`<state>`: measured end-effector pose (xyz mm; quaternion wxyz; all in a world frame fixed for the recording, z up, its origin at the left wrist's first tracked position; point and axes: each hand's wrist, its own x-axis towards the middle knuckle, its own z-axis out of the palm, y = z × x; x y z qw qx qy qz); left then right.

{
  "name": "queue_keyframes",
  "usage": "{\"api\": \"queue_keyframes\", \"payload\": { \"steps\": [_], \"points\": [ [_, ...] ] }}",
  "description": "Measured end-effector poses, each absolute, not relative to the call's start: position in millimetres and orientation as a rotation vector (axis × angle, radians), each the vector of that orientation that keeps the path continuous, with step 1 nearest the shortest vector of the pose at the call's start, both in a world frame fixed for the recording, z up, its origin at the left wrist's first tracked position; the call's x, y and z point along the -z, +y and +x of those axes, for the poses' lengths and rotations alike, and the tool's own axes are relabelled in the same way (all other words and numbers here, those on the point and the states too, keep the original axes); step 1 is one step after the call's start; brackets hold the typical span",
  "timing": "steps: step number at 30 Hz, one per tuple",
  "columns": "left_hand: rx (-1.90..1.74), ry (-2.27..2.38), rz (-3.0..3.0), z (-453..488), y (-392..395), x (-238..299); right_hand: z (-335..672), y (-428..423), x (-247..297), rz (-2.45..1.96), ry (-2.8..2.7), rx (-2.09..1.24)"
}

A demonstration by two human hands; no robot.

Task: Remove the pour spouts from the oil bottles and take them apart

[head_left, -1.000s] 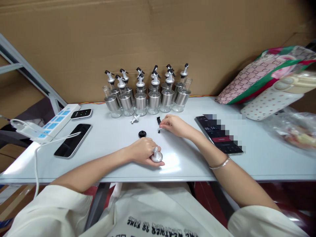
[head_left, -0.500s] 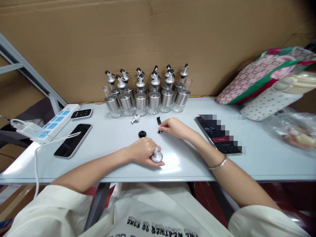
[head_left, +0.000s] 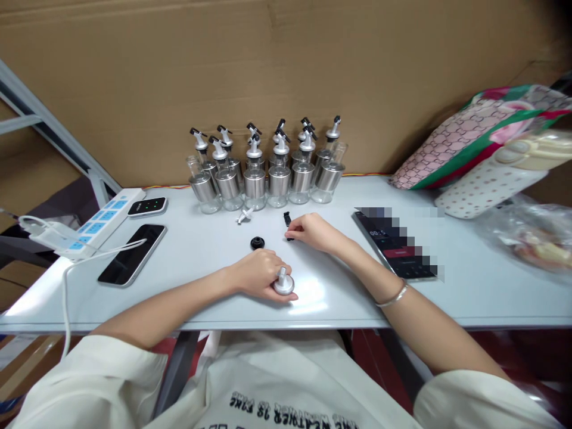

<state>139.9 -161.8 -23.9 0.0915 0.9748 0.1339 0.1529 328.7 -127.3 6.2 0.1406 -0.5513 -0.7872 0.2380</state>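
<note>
My left hand (head_left: 259, 273) rests on the white table (head_left: 469, 286), fingers curled round a silver spout cap (head_left: 283, 282) that stands on the tabletop. My right hand (head_left: 313, 231) lies a little farther back, its fingertips pinched on a tiny black piece (head_left: 289, 238) next to a small black lever part (head_left: 286, 218). A round black gasket (head_left: 257, 242) sits between the hands, just behind the left one. A white plastic tube piece (head_left: 243, 215) lies in front of several glass and steel oil bottles (head_left: 268, 173) with pour spouts, lined up along the cardboard wall.
A black phone (head_left: 133, 253) with a white cable and a small black device (head_left: 147, 206) lie at left beside a white power strip (head_left: 98, 223). A tablet with a timer (head_left: 395, 244) is to the right. Patterned bags (head_left: 482, 143) and a plastic bag (head_left: 531, 235) fill the far right.
My right hand has slid slightly left and toward me, closing its fingertips on the tiny black piece. My left hand has stayed on the silver cap.
</note>
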Motion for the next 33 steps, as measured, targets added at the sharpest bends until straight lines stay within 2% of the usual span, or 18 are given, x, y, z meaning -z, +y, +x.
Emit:
{"api": "queue_keyframes", "payload": {
  "steps": [33],
  "points": [
    [-0.458,0.346,2.9,138,-160,25,340,-127,-13,-1.811,-2.342,-0.479]
  ]
}}
